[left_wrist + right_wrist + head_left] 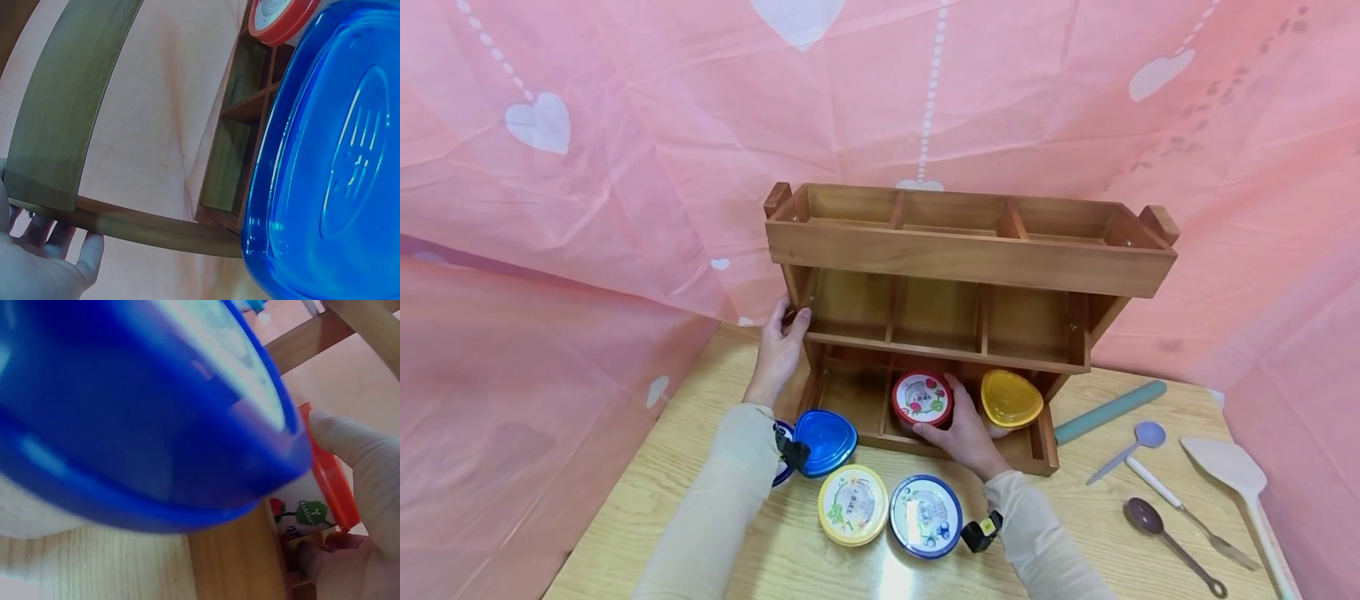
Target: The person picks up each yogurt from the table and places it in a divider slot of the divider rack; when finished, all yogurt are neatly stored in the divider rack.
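Observation:
A three-tier wooden rack [970, 258] stands against the pink cloth. My left hand [778, 352] grips its left side; in the left wrist view, the fingers curl about the side strut [150, 228]. With my right hand [964, 427] I hold a round tub with a red lid [922, 398] in the bottom tier's middle compartment. The right wrist view shows thumb and fingers on either side of this red-lidded tub [334, 484]. To its right in the same tier sits a yellow-lidded container [1011, 398]. The upper two tiers hold nothing.
In front of the rack stand a blue-lidded container [825, 443], a yellow-rimmed tub [852, 505] and a blue-rimmed tub [926, 516]. Another blue-rimmed tub is partly behind my left wrist. At right lie a teal rod [1108, 412], spoons, a fork [1213, 533] and a white spatula [1228, 471].

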Motion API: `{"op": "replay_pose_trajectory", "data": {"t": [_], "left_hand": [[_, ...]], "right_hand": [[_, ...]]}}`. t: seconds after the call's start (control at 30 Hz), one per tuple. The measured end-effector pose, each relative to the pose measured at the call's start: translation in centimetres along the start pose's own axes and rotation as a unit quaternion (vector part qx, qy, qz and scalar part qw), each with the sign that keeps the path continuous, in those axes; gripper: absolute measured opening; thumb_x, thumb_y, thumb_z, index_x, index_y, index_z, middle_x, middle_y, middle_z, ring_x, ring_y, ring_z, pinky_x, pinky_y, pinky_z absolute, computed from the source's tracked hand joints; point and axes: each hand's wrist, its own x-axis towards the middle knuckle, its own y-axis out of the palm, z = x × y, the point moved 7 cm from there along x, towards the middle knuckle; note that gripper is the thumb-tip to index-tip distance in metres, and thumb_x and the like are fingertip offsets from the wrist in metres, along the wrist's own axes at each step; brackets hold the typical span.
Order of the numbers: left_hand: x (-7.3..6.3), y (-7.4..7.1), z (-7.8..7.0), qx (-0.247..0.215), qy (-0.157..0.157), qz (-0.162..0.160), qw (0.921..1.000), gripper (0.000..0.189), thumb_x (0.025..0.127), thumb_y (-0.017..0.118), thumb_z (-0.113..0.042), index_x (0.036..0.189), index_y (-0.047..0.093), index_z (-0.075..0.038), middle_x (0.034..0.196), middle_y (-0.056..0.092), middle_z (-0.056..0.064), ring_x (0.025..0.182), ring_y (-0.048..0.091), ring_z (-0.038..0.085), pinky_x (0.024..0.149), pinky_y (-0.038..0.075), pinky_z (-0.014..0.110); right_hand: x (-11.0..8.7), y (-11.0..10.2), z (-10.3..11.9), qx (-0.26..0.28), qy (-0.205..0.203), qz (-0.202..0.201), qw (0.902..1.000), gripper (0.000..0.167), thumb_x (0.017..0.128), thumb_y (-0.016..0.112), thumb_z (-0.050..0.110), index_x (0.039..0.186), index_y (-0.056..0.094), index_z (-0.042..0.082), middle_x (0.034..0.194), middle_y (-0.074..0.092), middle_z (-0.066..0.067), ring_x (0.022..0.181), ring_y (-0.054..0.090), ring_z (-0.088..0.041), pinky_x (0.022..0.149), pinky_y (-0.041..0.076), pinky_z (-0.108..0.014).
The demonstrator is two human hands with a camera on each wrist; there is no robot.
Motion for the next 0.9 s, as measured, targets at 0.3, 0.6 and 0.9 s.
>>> {"op": "replay_pose_trajectory", "data": {"t": [0.3,0.6,0.9], "left_hand": [[-0.2,0.1,-0.1,0.009,0.001,-0.005,0.9999,0.053,0.104,0.050,-0.031,0.152,0.035,-0.015,0.148,0.044,0.016,0.136,0.044,0.030,0.117,0.036,0.043],[-0.9,0.2,-2.1,0.003,-0.014,0.011,0.9998,0.053,0.105,0.047,-0.021,0.153,0.031,-0.007,0.151,0.040,0.022,0.140,0.040,0.035,0.118,0.033,0.044],[-0.6,0.1,-1.4,0.000,-0.012,0.009,0.9999,0.054,0.105,0.048,-0.022,0.153,0.031,-0.008,0.151,0.040,0.021,0.140,0.039,0.033,0.119,0.032,0.043]], "right_hand": [[-1.9,-1.7,1.8,0.053,-0.023,-0.002,0.9984,0.102,0.082,0.081,0.032,0.157,0.015,0.013,0.158,0.026,-0.018,0.143,0.032,-0.039,0.116,0.032,-0.052],[-5.2,-3.4,3.7,0.077,-0.035,-0.010,0.9964,0.098,0.083,0.080,0.031,0.157,0.017,0.016,0.159,0.027,-0.015,0.145,0.031,-0.039,0.115,0.032,-0.050],[-9.0,-3.9,4.5,0.070,-0.076,-0.032,0.9941,0.095,0.081,0.082,0.025,0.155,0.024,0.010,0.154,0.038,-0.019,0.140,0.039,-0.039,0.111,0.038,-0.053]]}}
